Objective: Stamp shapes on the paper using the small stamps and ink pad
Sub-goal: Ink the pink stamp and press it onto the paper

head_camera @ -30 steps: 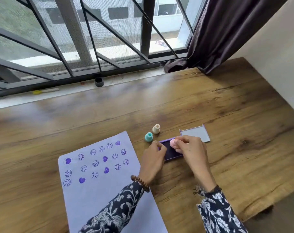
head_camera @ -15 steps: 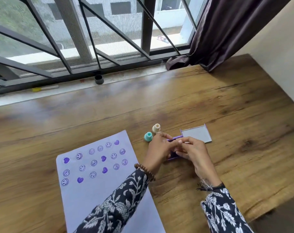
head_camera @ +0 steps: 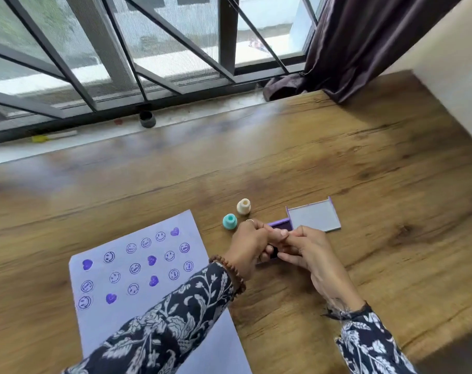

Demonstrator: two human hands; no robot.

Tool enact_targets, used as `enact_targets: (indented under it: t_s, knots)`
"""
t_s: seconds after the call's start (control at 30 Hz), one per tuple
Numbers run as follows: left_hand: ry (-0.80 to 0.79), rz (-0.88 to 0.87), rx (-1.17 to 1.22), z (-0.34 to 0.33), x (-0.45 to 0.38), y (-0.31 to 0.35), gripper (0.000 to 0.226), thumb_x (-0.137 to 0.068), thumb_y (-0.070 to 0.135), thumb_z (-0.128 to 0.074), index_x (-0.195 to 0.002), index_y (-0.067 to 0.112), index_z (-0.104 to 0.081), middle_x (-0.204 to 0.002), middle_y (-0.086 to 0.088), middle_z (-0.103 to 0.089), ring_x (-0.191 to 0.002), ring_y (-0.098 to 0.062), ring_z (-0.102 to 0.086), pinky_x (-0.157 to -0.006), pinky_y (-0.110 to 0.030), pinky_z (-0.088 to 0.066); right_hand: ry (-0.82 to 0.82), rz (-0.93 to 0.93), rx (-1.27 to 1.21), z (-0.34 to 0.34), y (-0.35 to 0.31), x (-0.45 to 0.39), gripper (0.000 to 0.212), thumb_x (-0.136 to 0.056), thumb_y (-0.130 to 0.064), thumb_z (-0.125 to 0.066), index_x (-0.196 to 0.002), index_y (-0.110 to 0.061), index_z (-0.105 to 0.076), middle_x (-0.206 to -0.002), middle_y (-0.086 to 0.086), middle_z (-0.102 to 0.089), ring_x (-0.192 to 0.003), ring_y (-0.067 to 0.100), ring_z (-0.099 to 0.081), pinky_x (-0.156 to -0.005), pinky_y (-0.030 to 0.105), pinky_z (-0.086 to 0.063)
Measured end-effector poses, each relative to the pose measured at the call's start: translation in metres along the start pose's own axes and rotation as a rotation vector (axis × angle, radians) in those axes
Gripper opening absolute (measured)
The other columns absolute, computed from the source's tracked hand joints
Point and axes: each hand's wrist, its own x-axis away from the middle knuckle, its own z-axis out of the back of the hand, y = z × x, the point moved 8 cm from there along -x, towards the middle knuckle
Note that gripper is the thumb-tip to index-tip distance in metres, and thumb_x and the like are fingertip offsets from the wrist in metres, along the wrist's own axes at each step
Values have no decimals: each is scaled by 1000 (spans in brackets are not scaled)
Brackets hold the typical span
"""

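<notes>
On the left of the wooden table [head_camera: 364, 163], with its brown grain, lies a pale lilac sheet of paper [head_camera: 100, 322], flat and printed with rows of round smiley faces and filled purple hearts. Just right of its top corner stand two small rounded plastic stamps, a teal stamp [head_camera: 229, 221] and behind it a cream stamp [head_camera: 243, 206], upright and close to each other. Further right, the left hand [head_camera: 249, 248] and the right hand [head_camera: 307, 249] meet with curled fingers over the dark purple ink pad [head_camera: 282, 225], whose flat square lid [head_camera: 314, 214] lies open beside it; whether they clasp a stamp I cannot tell.
</notes>
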Motion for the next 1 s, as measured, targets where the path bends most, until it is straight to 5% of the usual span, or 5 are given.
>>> enact_targets:
  t_s: [0.5,0.77,0.83,0.9,1.0]
  knots:
    - [-56,-14,-57,-4,22,15,16,-84,4,-62,-93,5,-49,-63,-8,-52,-24,-1,-40,-27,-9,-31,76,100,139,-2,-15,10,16,-81,-3,-65,-70,-8,-56,-69,14,-65,-61,18,-67,-51,23,-56]
    - [181,-421,-224,78,90,20,14,-80,14,-67,-92,10,-60,-68,-3,-61,-32,-4,-40,-32,-14,-29,227,285,433,-14,-39,42,14,-72,-12,-72,-60,-19,-68,-71,10,-73,-75,24,-71,-81,45,-57]
    - [320,-513,-293,115,107,20,10,-78,15,-69,-86,17,-63,-65,3,-60,-35,-3,-41,-35,-13,-31,245,333,509,-23,-41,55,10,-71,-22,-73,-63,-24,-67,-75,5,-73,-76,21,-69,-75,40,-57]
    - [402,-594,-467,142,122,20,13,-75,16,-71,-83,24,-66,-66,7,-59,-41,1,-46,-44,-6,-33,250,398,520,-40,-39,71,7,-70,-26,-72,-66,-25,-66,-70,-4,-71,-67,6,-66,-60,19,-52]
    - [366,-659,-738,154,124,16,25,-75,18,-72,-95,32,-66,-76,11,-56,-61,11,-48,-60,-9,-34,221,455,501,-73,-25,86,4,-73,-25,-70,-71,-22,-69,-64,-8,-71,-63,6,-65,-53,13,-43]
